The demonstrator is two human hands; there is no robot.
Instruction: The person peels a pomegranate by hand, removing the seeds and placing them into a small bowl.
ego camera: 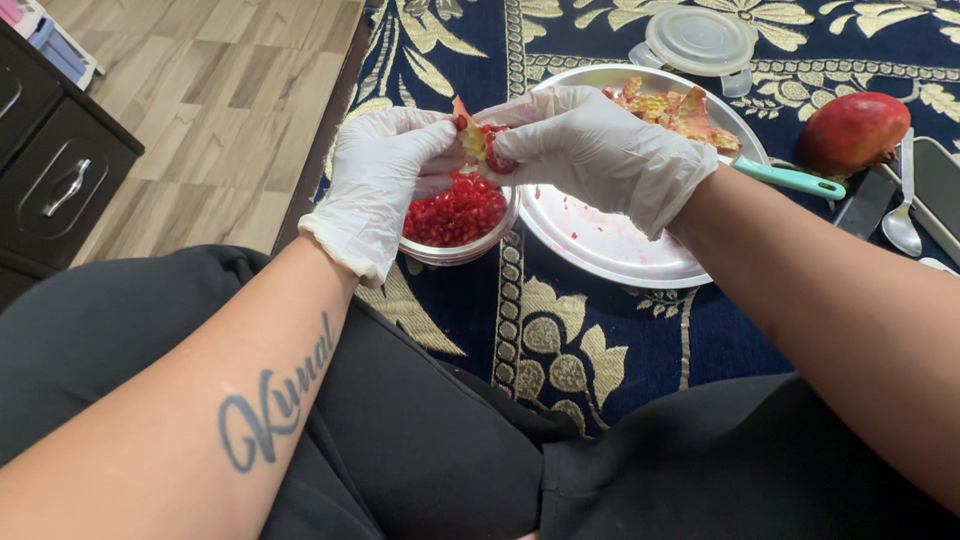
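A clear bowl (pixel 462 245) holds red seeds (pixel 455 212); the metal plate (pixel 600 240) beside it carries peels (pixel 672 110). Above the bowl, the gloved left hand (pixel 385 170) and right hand (pixel 595 150) both pinch one pomegranate piece (pixel 477 140), fingers curled on it.

- both forearms come in from the lower corners and meet near the upper middle of the view.
- the left hand (pixel 385 175) wears a thin white glove; its fingers curl inward, thumb toward the other hand, in a closed pinch.
- the right hand (pixel 600 150) is gloved the same way, knuckles up, its fingertips (pixel 500 150) pressed against the left's.
- both forearms are bare below the glove cuffs; the left one bears a dark tattoo.
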